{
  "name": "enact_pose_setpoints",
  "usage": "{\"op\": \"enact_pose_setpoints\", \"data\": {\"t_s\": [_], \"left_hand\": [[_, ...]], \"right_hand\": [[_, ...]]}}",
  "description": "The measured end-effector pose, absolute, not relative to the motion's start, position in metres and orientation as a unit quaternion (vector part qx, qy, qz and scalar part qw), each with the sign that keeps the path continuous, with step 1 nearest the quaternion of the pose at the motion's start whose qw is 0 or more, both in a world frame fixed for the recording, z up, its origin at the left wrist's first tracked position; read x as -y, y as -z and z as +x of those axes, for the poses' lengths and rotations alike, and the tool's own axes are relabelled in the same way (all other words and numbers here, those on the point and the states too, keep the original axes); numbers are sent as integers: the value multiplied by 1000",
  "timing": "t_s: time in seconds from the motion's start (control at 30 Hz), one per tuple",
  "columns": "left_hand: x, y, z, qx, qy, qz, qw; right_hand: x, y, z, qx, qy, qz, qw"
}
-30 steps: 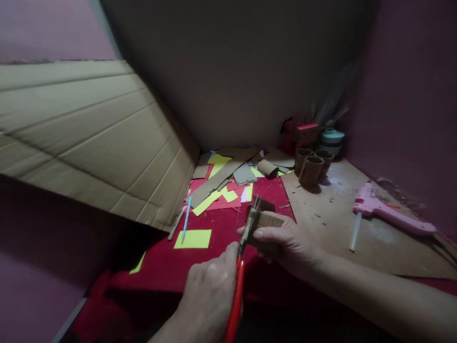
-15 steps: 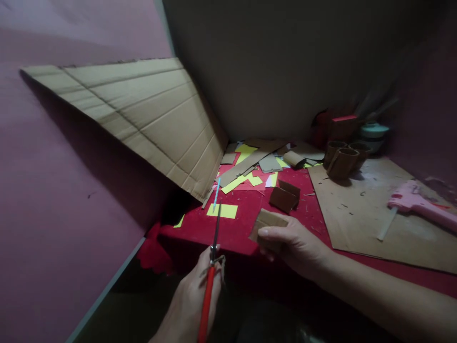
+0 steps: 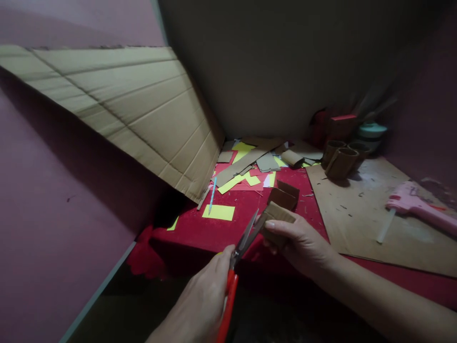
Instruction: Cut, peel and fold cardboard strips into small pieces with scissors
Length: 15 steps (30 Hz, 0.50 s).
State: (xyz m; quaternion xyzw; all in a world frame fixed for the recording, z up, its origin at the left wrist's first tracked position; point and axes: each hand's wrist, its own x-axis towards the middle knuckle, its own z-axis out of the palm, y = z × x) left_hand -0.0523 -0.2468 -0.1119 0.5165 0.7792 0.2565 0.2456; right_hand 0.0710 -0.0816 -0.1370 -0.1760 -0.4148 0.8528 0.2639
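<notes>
My left hand (image 3: 210,281) is closed on red-handled scissors (image 3: 231,293), whose blades point up and to the right, parted. The blades reach the left edge of a small folded piece of cardboard (image 3: 280,216); whether they cut into it I cannot tell. My right hand (image 3: 303,240) grips that piece, thumb on top and fingers underneath, above the table's front edge. Just behind it a brown folded cardboard piece (image 3: 283,196) stands on the red tablecloth (image 3: 246,228). To the left lie a yellow paper rectangle (image 3: 223,213) and a light blue pencil (image 3: 213,195).
A large creased cardboard sheet (image 3: 143,114) leans at the left wall. Paper and cardboard scraps (image 3: 246,166) cover the back of the table. At right, a cardboard mat (image 3: 357,214) bears cardboard tubes (image 3: 341,164) and a pink glue gun (image 3: 410,200). A teal-lidded container (image 3: 373,133) stands behind.
The scissors have swung right and opened, their blades now at the cardboard piece. A scrap that hung by the scissors' pivot is gone from there. My right hand has shifted slightly right.
</notes>
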Motion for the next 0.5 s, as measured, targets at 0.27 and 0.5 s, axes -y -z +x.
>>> {"op": "enact_pose_setpoints", "data": {"t_s": [0.27,0.5], "left_hand": [[229,108,-54,-752,-234,546,285],[218,106,-55,-750,-207,571,262]], "right_hand": [[77,142,74,402,-857,-169,275],[71,137,76,375,-865,-174,283]]}}
